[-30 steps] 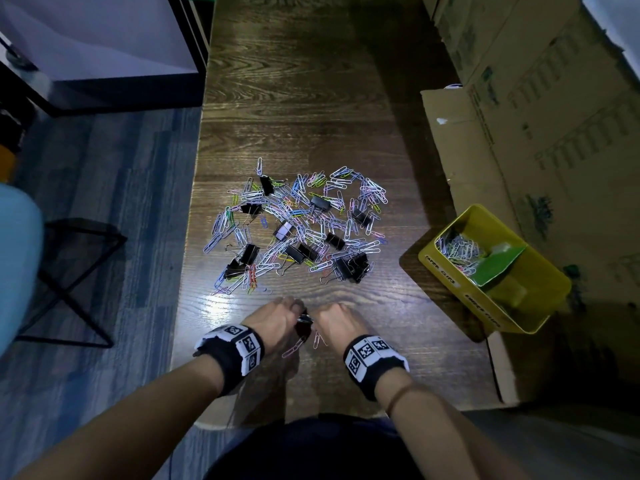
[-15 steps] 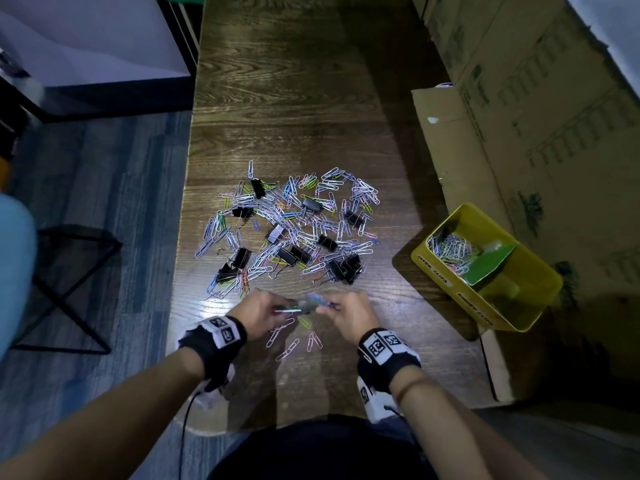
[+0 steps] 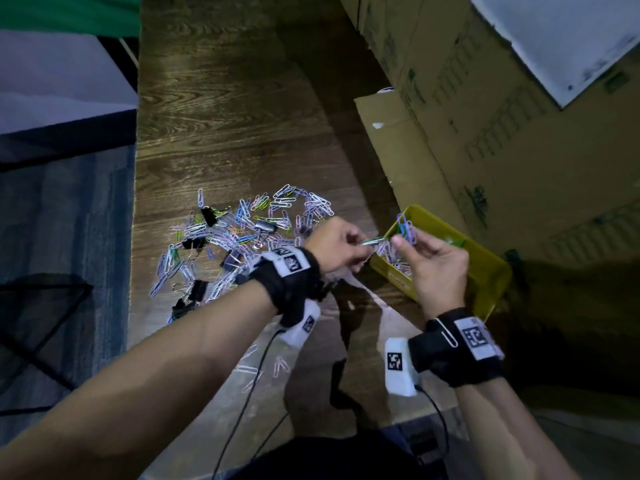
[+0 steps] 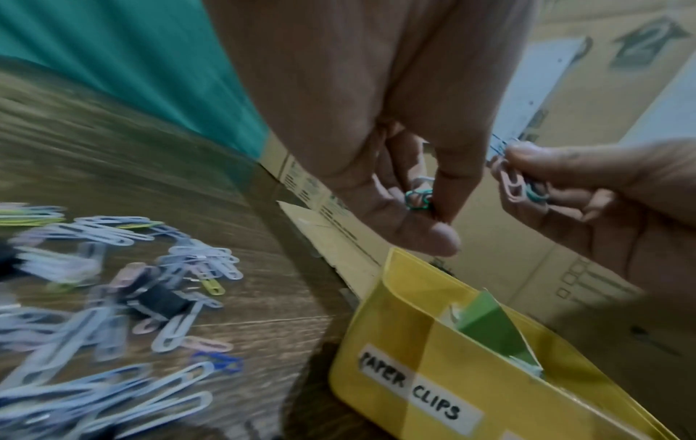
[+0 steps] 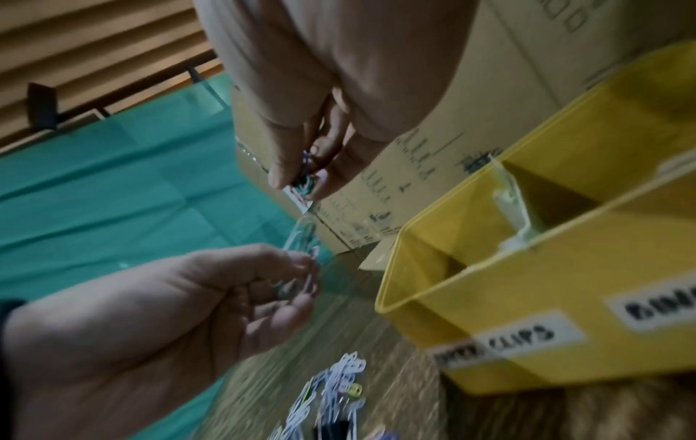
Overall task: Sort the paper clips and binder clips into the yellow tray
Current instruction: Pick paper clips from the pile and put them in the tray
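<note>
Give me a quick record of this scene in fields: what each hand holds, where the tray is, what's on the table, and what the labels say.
left hand: pinches a green paper clip
right hand: pinches a bunch of paper clips above the tray
tray: yellow, at the table's right edge, split by a green divider
tray contents: paper clips in the near compartment
label: reads "PAPER CLIPS"; a second label is cut off
table: pile of paper clips mixed with black binder clips
stray clip: stuck on the right wristband
</note>
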### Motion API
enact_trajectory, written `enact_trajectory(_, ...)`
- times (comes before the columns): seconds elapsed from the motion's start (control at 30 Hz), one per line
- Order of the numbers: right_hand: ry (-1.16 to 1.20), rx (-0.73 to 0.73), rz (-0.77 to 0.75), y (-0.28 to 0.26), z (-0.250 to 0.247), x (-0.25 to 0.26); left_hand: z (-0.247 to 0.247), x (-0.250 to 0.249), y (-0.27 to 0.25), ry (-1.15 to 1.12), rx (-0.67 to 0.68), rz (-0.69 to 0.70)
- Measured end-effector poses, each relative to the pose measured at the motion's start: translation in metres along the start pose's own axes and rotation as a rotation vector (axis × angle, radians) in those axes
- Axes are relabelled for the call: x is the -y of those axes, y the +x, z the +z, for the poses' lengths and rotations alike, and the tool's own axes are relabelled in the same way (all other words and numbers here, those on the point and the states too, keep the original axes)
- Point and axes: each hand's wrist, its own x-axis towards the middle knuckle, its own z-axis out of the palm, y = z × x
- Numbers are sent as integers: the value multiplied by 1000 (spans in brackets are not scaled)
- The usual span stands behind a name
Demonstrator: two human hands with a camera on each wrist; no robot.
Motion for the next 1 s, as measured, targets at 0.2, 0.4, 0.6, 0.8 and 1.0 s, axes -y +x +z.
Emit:
enact_trajectory(0.2, -288, -130, 22, 44, -25, -4, 49, -39, 54, 378, -29, -32)
enact_trajectory(0.4, -711, 12, 126, 75, -21, -15, 48, -32, 60, 428, -1, -24)
enact_trajectory(0.6, -1004, 214, 131, 78, -8, -18, 27, -16, 41, 179, -43, 4)
enact_trajectory(0.8, -861, 177, -274, 44, 10, -9, -27, 41, -7, 343, -31, -19)
enact_trajectory(1.0, -928, 897, -347, -32, 54, -32, -67, 125, -103, 651, 103, -26)
